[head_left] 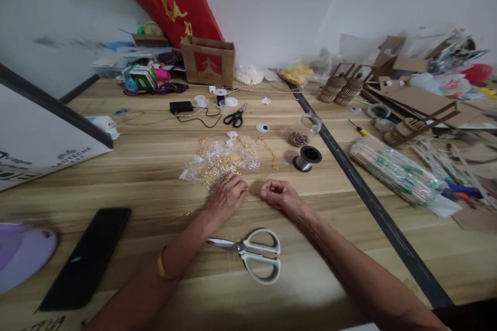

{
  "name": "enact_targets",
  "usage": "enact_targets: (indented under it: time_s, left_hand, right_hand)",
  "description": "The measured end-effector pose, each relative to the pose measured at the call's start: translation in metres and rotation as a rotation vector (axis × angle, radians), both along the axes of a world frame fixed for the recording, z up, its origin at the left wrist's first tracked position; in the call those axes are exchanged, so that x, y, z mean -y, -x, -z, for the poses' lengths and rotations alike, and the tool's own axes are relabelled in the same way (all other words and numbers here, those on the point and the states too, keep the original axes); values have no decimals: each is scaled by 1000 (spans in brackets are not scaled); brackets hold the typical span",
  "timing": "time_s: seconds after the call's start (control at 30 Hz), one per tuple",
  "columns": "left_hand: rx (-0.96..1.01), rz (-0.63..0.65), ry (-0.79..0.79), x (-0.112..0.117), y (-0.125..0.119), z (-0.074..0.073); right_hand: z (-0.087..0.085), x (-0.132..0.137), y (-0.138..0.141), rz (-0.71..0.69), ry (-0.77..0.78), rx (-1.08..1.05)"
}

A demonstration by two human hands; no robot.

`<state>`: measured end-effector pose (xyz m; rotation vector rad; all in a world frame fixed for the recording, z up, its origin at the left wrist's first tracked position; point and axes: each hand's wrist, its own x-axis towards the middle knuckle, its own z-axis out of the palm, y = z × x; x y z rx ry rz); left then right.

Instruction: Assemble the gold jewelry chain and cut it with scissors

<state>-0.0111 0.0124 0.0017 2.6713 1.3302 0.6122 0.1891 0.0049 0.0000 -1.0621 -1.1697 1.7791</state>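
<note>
My left hand (pixel 228 195) is closed in a pinch beside a pile of small gold and silver beads and findings (pixel 225 160), partly in clear plastic bags. Just to its right, my right hand (pixel 282 196) also pinches. Whatever sits between the fingertips is too small to make out. Beyond the hands lie a gold chain (pixel 268 151), a spool of fine wire or thread (pixel 307 158) and a jar of dark beads (pixel 300 138). White-handled scissors (pixel 256 254) rest on the table between my forearms, blades pointing left.
On the left are a black phone-like slab (pixel 85 258) and a white box (pixel 50 139). Black scissors (pixel 235 117) lie farther back, near a brown paper bag (pixel 209 62). Wrapped sticks (pixel 396 170) and cardboard pieces (pixel 419 98) crowd the right side.
</note>
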Motion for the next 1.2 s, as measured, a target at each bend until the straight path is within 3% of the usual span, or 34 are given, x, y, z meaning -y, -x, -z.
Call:
enact_targets:
  time_s: [0.33, 0.73, 1.0, 1.2]
  left_hand:
    - [-27, 4, 13, 1, -4, -1]
    - [-111, -12, 0, 2, -6, -1]
    - [-144, -24, 25, 2, -7, -2]
    - [20, -37, 116, -3, -4, 2]
  right_hand:
    - [-5, 0, 1, -18, -44, 64]
    - [0, -2, 4, 19, -221, 236]
    - [3, -2, 4, 14, -248, 252]
    - [4, -2, 3, 9, -234, 248]
